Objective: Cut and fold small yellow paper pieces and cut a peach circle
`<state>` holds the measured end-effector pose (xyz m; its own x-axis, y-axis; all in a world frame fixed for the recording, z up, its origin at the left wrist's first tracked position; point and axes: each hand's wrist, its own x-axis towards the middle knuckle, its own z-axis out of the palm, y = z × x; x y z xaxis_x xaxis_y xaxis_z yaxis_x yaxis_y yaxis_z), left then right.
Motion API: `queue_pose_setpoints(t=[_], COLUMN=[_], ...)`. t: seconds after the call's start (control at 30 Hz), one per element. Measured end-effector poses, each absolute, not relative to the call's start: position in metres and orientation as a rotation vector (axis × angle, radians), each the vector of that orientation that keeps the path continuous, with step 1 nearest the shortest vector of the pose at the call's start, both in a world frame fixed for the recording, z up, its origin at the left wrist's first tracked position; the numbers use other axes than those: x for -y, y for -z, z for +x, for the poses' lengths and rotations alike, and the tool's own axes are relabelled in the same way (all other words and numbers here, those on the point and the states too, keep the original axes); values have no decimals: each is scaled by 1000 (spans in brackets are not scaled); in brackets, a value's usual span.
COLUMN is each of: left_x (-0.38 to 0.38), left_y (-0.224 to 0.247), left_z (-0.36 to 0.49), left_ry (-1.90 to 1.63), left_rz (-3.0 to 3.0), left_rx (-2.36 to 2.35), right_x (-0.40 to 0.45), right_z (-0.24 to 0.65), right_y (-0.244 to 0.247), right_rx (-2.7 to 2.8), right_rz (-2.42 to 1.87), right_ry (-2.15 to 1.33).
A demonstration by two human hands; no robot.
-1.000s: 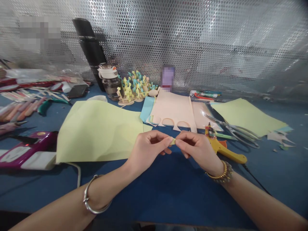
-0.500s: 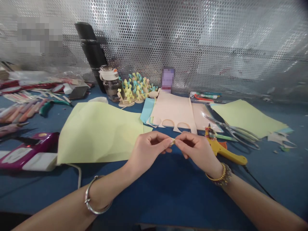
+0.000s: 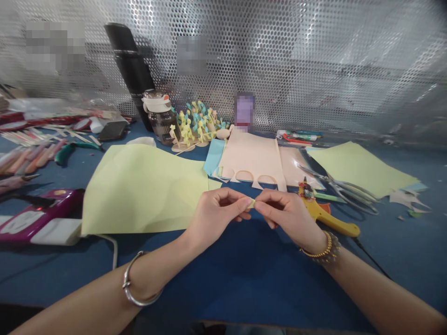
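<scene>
Between my fingertips is a small pale yellow paper piece [image 3: 251, 204], largely covered by the fingers. My left hand [image 3: 218, 211] pinches it from the left with thumb and forefinger. From the right, my right hand [image 3: 284, 211] has its thumb and forefinger closed at the piece's other end. Beside my left hand lies a large yellow-green sheet [image 3: 146, 190]. A yellow glue gun [image 3: 328, 218] rests just right of my right hand. Pink paper [image 3: 251, 153] with rounded cutouts lies beyond both hands.
Small yellow and blue paper shapes on sticks [image 3: 197, 123] stand near a lidded jar [image 3: 160, 121] and a black bottle [image 3: 131, 74]. Scissors [image 3: 345, 190] lie on the right by more yellow-green sheets [image 3: 363, 170]. A purple power strip [image 3: 45, 216] is at left.
My fingertips have parted slightly, and more of the small yellow piece shows between them. The camera view has shifted a little.
</scene>
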<state>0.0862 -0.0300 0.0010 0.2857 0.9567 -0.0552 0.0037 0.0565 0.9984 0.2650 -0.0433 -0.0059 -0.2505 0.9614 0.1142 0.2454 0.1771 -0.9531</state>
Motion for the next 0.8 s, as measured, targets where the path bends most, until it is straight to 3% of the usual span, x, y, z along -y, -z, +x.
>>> queue_pose_setpoints(t=[0.8], left_x=[30], left_y=[0], left_z=[86], left_ry=[-1004], left_rz=[1252], left_rx=[-965], right_x=[44], right_z=[264], right_y=[3], right_rx=[1643], right_rz=[-1158], right_ry=[-1049])
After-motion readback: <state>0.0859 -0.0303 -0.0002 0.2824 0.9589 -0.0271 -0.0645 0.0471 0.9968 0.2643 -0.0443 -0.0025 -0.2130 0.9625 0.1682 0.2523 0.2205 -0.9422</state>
